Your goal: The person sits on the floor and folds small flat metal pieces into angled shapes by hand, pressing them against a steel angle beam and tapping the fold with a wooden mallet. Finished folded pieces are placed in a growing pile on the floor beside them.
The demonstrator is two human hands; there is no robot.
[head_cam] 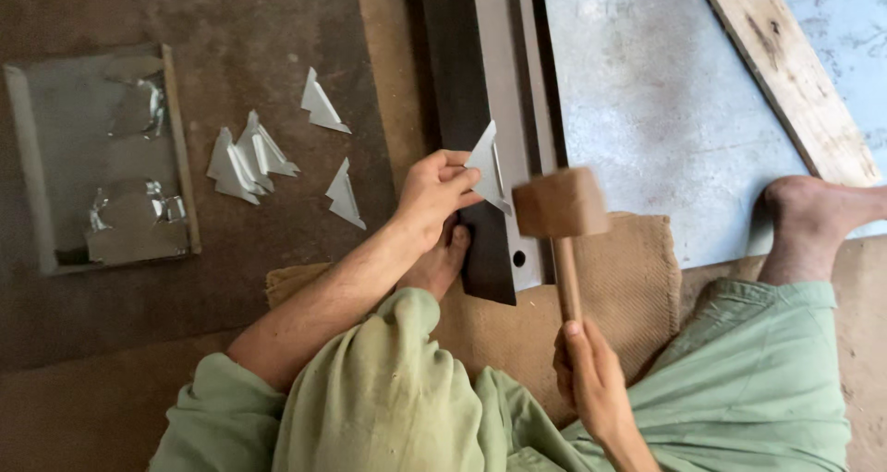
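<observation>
My left hand (434, 193) pinches a small triangular piece of sheet metal (490, 169) and holds it against the edge of a long steel angle bar (494, 84). A wooden mallet (560, 204) is gripped by its handle in my right hand (591, 380), and its blurred head hangs just right of the metal piece, over the bar's near end. My left foot (442, 261) presses beside the bar's near end.
Several folded triangular metal pieces (249, 158) lie on the dirt floor to the left, near a shallow metal tray (102, 158) holding scraps. A burlap mat (628, 278) lies under the bar. A large metal sheet (656, 102), a wooden plank (785, 66) and my right foot (818, 209) lie to the right.
</observation>
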